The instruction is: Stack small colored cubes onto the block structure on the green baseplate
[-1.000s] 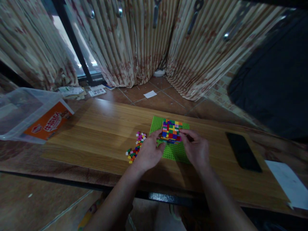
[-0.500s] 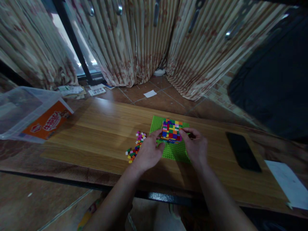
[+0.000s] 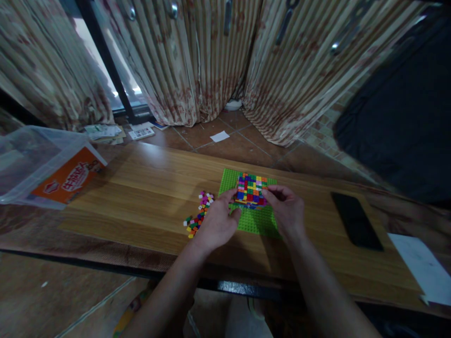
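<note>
Head view shows me the stack (image 3: 251, 190) on the plate (image 3: 255, 224), the left hand (image 3: 219, 220) thumb-apart at its left side and the right hand (image 3: 289, 210), grip indeterminate to me, at its right edge; uneven side pressure could shear its layers loose.

Left hand (image 3: 219, 222), right hand (image 3: 289, 213), brick block (image 3: 251, 188) between, green baseplate (image 3: 257, 224)

Center: one left hand (image 3: 220, 221), one right hand (image 3: 289, 212), one brick block (image 3: 251, 188), one baseplate (image 3: 259, 225) and one loose-brick pile (image 3: 201, 215) are showing. Left: one bin (image 3: 70, 178) is standing. Right: one black slab (image 3: 355, 220) is lying.
</note>
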`<state>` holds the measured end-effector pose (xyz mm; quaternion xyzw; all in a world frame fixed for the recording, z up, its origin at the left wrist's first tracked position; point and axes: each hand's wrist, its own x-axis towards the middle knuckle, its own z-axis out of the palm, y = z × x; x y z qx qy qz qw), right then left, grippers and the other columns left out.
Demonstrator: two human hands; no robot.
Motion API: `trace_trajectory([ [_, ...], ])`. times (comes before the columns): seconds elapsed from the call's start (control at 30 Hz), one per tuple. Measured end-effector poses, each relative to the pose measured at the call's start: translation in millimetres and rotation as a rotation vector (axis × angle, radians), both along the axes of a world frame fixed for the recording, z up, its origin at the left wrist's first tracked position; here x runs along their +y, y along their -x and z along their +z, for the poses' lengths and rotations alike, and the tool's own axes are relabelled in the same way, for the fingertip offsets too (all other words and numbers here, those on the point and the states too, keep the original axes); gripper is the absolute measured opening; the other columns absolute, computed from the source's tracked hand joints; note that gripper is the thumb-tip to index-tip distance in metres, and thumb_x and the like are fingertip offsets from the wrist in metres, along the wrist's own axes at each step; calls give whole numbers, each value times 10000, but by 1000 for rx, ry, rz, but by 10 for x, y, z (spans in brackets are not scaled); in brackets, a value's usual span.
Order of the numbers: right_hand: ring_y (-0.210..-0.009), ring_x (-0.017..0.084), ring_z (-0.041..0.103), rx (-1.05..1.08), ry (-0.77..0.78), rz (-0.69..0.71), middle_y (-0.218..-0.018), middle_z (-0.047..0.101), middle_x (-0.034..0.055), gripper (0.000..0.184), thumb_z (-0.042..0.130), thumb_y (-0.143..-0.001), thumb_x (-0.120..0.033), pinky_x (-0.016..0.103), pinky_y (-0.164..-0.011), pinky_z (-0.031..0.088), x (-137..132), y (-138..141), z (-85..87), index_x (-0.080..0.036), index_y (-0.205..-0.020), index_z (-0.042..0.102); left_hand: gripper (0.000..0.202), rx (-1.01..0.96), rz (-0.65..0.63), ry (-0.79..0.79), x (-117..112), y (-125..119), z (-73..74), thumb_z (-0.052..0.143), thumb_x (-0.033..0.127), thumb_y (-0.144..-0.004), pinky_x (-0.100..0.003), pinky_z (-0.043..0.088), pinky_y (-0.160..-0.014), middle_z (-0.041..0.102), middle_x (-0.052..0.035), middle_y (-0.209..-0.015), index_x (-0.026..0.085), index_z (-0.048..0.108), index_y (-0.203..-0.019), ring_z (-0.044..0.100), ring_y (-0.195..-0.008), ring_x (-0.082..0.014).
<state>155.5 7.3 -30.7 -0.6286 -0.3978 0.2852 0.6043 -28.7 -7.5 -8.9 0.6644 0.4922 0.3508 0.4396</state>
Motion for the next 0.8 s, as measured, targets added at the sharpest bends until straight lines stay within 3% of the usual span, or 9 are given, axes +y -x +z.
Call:
trace_trajectory([
  [0.33,-687,174,660,-36,6,14,-748,723,26,339,831,-613,-435,348,-676,554,9,11,-2,-182,-792,693,515,16,-1,9,-13,1,36,545,33,-804,-449,507,-1067,642,-131,-1365,159,623,-1296,623,-1224,-253],
  [0.8,-708,193,687,30,16,32,-765,751,38,381,857,-567,-464,372,-702,580,-2,-3,-14,-188,-789,719,557,-6,-18,-7,3,19,17,541,19,-781,-423,521,-1055,679,-105,-1318,177,627,-1308,641,-1203,-245],
])
